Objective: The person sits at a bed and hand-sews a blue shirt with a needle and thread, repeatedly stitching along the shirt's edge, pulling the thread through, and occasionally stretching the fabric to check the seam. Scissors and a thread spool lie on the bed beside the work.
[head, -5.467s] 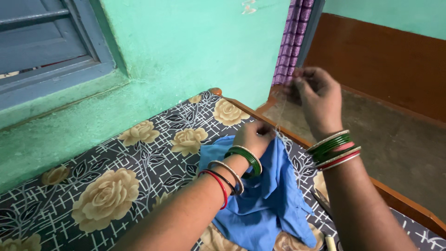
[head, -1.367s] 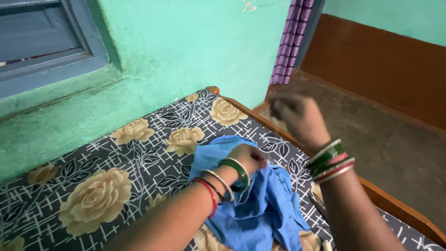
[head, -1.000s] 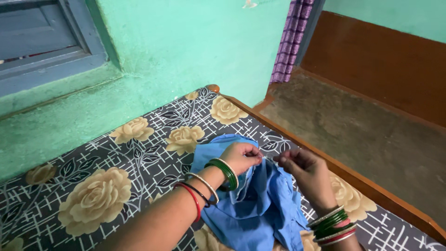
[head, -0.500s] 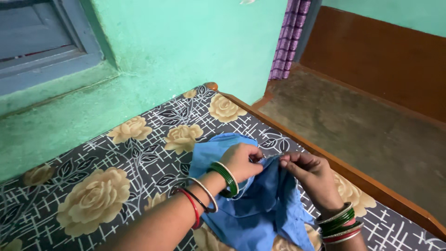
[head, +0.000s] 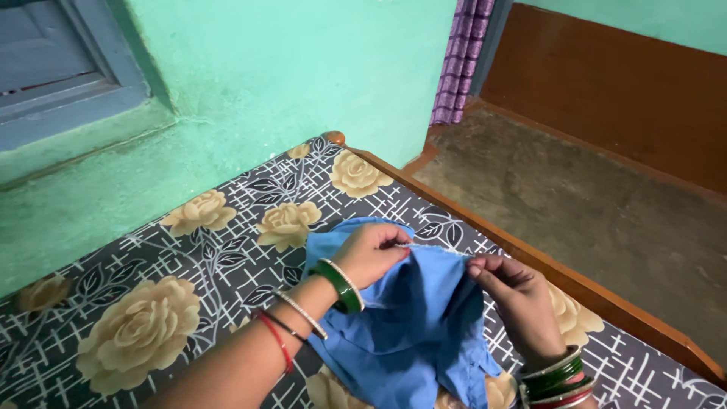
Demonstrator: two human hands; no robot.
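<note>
- The right hand [head: 506, 291] sits nearest, low on the right, with green and red bangles [head: 553, 377] stacked on its wrist; its thumb and fingertips are pinched together on the top edge of a blue cloth [head: 413, 333].
- The left hand [head: 371, 251] comes in from the lower left, with a green bangle [head: 337, 284] and thin red and silver ones on that forearm; its fingers are curled and pinched on the same edge of the cloth, a little to the left of the right hand.
- Between the two hands the cloth's edge is held taut and raised, while the rest of it hangs down and lies bunched on the bed [head: 174, 303].
- The bed has a dark sheet with a white grid and large cream roses, and a wooden frame [head: 606, 303] along its right side.
- Beyond the bed are a bare brown floor [head: 575, 189], a green wall [head: 303, 68], a blue window frame [head: 68, 83] at upper left and a purple curtain [head: 460, 60].
</note>
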